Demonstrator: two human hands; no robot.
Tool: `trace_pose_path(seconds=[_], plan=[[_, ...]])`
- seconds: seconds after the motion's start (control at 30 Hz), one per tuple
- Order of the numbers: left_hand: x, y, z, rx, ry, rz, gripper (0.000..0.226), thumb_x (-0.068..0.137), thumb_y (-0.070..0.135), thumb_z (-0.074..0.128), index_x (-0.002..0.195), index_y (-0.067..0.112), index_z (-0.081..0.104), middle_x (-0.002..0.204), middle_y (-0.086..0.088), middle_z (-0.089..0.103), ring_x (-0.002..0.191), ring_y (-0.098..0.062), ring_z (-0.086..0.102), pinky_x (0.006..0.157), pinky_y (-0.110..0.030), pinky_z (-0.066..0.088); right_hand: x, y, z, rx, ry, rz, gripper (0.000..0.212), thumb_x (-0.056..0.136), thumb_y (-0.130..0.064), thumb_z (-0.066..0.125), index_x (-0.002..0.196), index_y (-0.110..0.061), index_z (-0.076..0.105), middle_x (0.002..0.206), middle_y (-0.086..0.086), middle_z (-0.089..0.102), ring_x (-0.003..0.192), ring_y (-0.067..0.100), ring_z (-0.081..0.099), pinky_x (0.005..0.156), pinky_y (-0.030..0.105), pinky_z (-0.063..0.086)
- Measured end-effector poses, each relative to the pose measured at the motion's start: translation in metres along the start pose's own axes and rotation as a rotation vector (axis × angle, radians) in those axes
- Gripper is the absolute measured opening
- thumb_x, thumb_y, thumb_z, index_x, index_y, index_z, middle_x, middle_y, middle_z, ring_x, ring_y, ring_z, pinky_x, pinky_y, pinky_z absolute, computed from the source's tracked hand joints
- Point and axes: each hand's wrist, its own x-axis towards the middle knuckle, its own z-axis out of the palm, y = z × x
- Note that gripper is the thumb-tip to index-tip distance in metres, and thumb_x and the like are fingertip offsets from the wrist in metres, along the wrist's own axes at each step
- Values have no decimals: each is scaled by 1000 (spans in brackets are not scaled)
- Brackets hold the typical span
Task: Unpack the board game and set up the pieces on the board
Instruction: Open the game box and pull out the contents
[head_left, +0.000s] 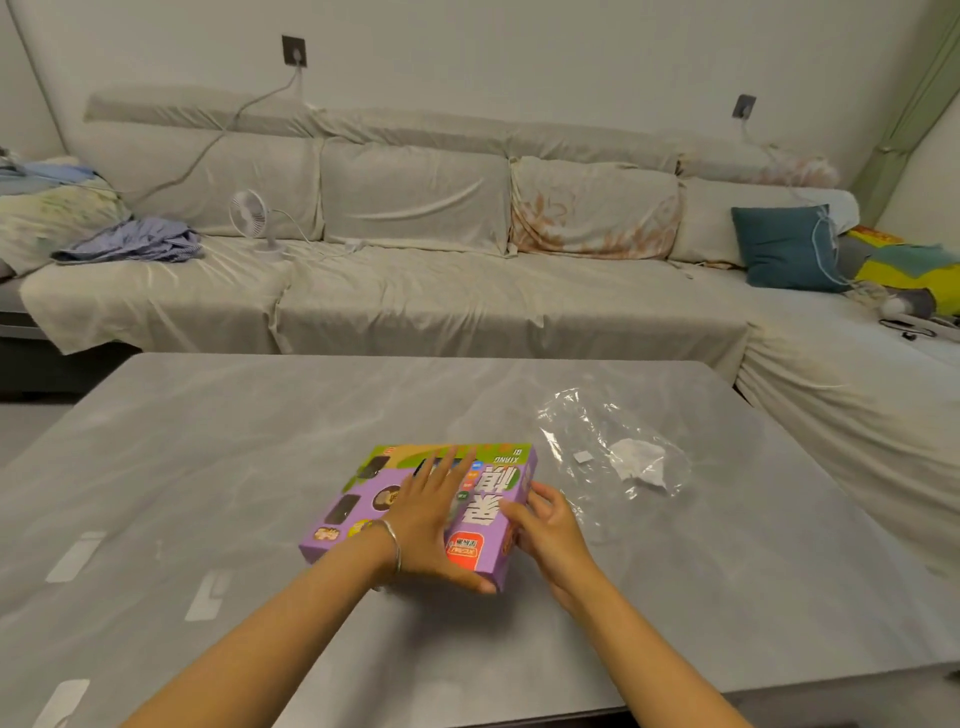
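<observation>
One flat left hand (431, 525) presses the xiangqi box (363, 483) top; the right hand (545, 530) pinches its side edge. A hard tug could spill pieces.

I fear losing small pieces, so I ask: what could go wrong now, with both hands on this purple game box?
1. The left hand lies flat on the purple game box while the right hand grips its right edge; if that end gives way suddenly, pieces may scatter over the smooth table.
2. The clear plastic wrap lies close on the right; pieces could slide under it unnoticed.
</observation>
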Motion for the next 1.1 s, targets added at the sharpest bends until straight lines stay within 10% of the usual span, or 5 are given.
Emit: trace_pose_path(seconds=[0.2,0.4,0.7,0.9,1.1], plan=[[50,-5,-18,-235,-44,-94,147,30,98,43,147,23,-6,157,0,0,144,-21,5,117,-42,13,25,-5,-9,48,15,29,30,82,8,60,105,-10,55,101,9,70,73,18,70,58,27,56],[51,-58,9,-53,-169,-564,152,8,103,13,143,39,-17,155,2,-18,139,-39,-18,109,-64,-1,43,10,-10,-118,29,177,31,86,-3,63,116,-2,57,105,15,69,85,25,69,69,30,58],[38,-62,43,48,11,-587,145,15,101,-6,145,37,-11,155,-2,-16,138,-41,-20,104,-67,-9,61,10,0,-557,40,421,28,80,-19,73,97,-1,60,98,15,69,58,11,61,42,16,45],[6,-82,26,-89,151,-1054,128,56,90,42,147,15,-7,152,-19,12,138,-43,13,111,-56,17,65,3,12,-655,-2,518,27,83,-26,70,82,-6,52,69,5,65,51,11,62,39,18,45],[-6,-87,28,-163,280,-1073,123,55,81,58,143,7,15,134,-17,41,121,-33,41,95,-45,39,61,-6,25,-650,-36,549,25,84,-20,69,77,-7,48,76,8,63,54,13,59,36,19,46]])
